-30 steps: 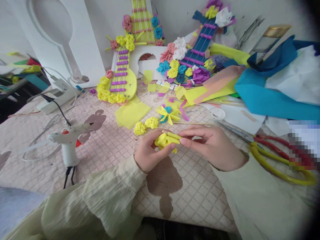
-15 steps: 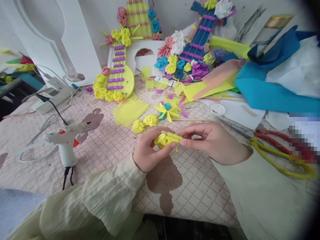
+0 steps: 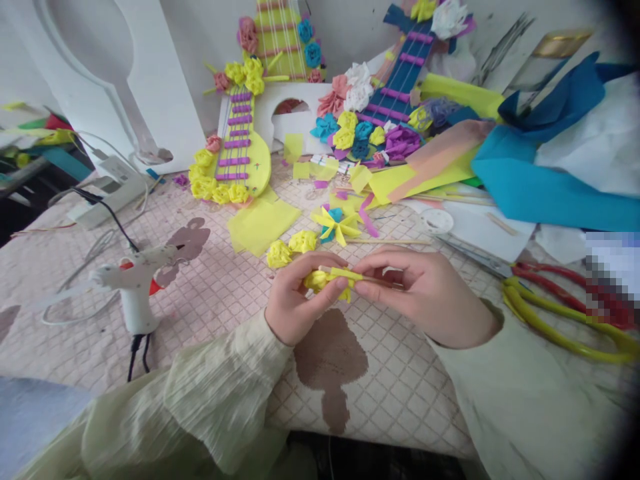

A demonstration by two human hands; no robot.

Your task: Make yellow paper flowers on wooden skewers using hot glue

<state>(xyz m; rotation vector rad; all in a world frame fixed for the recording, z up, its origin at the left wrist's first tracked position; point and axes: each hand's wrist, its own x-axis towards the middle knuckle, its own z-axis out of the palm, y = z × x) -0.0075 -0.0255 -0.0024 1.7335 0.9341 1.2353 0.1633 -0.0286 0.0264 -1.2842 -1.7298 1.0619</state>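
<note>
Between thumb and fingers, my left hand (image 3: 301, 293) holds a crumpled yellow paper flower (image 3: 317, 281). My right hand (image 3: 425, 287) pinches a thin wooden stick (image 3: 327, 269) that lies across the flower, with yellow paper wrapped round part of it. Just beyond my left hand sit two yellow paper rosettes (image 3: 279, 254). A yellow star-shaped paper piece (image 3: 339, 227) rests on a blue one behind the fingers. Another thin stick (image 3: 390, 241) lies beyond my right hand.
On the left stands a white glue gun (image 3: 135, 287) with cables. Scissors (image 3: 550, 283) lie at the right. Paper-flowered instrument models (image 3: 257, 160) stand at the back, with blue paper (image 3: 530, 173) at the right. A yellow sheet (image 3: 263, 223) lies mid-table.
The stick now shows longer and bare at its left end over the flower. My right hand has moved slightly down and its fingers have shifted along the stick. The view has shifted slightly.
</note>
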